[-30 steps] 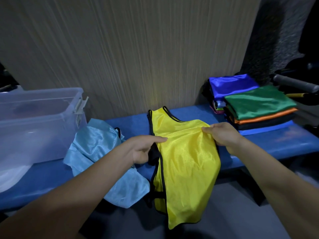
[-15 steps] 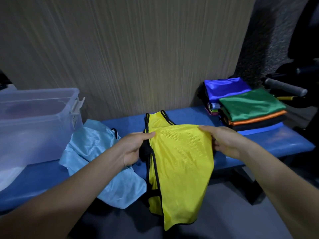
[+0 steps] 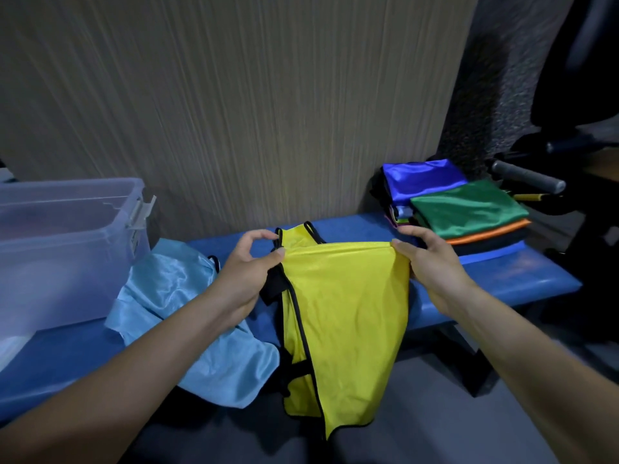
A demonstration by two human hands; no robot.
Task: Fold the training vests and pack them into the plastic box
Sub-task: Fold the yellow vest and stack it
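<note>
Both hands hold a yellow vest [image 3: 345,316] at mid-frame: the left hand [image 3: 249,267] pinches its upper left corner by the black-trimmed strap, and the right hand [image 3: 427,262] grips the upper right end of the fold between thumb and fingers, so the top edge runs taut between them. Slick, faintly sheened yellow cloth with thin black piping hangs from that edge over the front of the blue padded desk [image 3: 522,276], tapering to a point low in the frame. At far left a translucent plastic box [image 3: 67,249] with rounded corners and a hinged latch stands on the desk, lid off. Just right of it, a pale blue satin vest [image 3: 187,316] lies crumpled, partly under the left forearm and spilling past the desk's front. At upper right sits a stack of folded vests [image 3: 465,209]: shiny royal blue behind, green on top, orange and black layers beneath. Behind everything rises a wall with fine vertical grain.
</note>
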